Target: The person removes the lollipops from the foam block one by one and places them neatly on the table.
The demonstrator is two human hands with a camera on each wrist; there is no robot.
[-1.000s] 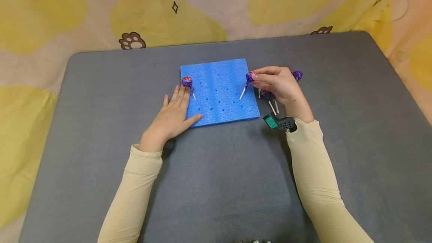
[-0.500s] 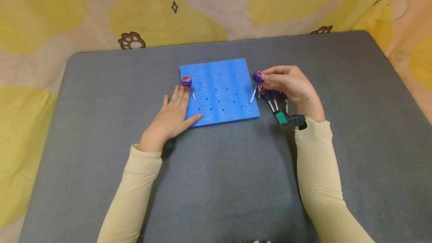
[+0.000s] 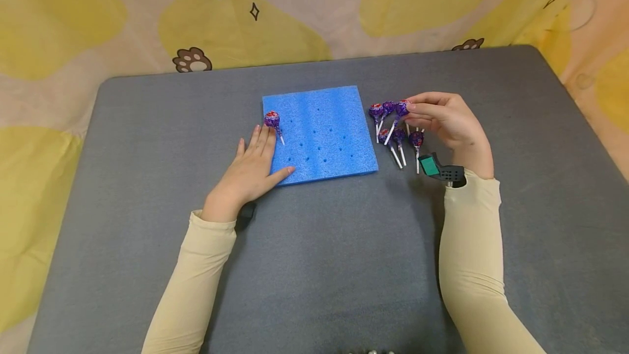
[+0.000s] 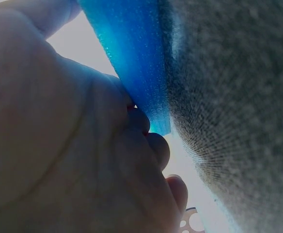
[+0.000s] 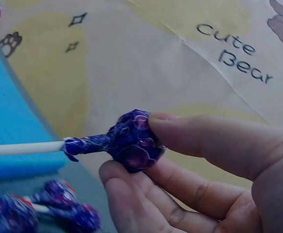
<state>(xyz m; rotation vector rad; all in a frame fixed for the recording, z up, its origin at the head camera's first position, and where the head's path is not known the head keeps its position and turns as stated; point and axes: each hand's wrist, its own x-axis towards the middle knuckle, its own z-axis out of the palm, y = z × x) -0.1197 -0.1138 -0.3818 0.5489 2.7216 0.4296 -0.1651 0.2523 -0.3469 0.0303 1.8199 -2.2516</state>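
My right hand (image 3: pixel 449 122) pinches a purple-wrapped lollipop (image 3: pixel 402 108) by its candy head, over a group of other lollipops. In the right wrist view the thumb and fingers hold the lollipop's head (image 5: pixel 134 141), its white stick pointing left. My left hand (image 3: pixel 248 165) rests along the left edge of a blue foam block (image 3: pixel 334 165), thumb on its front corner. The left wrist view shows the palm beside the foam's side face (image 4: pixel 136 53). One lollipop (image 3: pixel 272 119) stands in the foam by the left fingertips, and several small holes dot the top.
Several wrapped lollipops (image 3: pixel 416 140) lie on the grey table (image 3: pixel 314 255) just right of the foam, some partly hidden by the right hand. A patterned yellow and cream cloth (image 3: pixel 304 21) hangs behind the table's far edge.
My right hand has moved rightward from over the foam's right side to over the loose lollipops, with the lollipop still pinched. The left hand and foam have stayed put.
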